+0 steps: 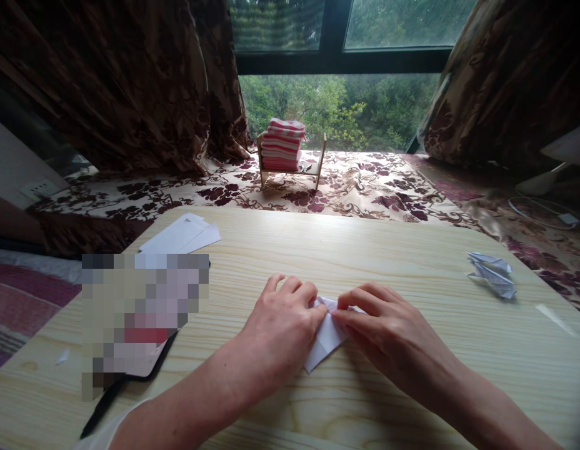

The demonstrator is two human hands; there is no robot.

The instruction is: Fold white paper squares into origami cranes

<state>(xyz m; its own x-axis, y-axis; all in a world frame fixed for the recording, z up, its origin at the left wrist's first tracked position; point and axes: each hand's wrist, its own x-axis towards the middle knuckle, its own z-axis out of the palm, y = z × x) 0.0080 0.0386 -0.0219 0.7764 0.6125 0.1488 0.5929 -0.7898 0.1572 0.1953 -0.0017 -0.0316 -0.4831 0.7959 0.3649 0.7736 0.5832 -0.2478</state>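
Note:
A small folded piece of white paper (325, 340) lies on the light wooden table (365, 250), near its front middle. My left hand (283, 319) rests on the paper's left side with curled fingers pressing it down. My right hand (388, 325) comes in from the right, its fingertips pinched on the paper's upper edge. Most of the paper is covered by the two hands; only a pointed lower corner shows.
A finished folded paper figure (491, 274) lies at the table's right. White paper sheets (182, 234) lie at the back left, next to a blurred-out patch over a dark flat object (130, 375). Behind the table a small wooden rack with striped cloths (283, 147) stands on a floral ledge.

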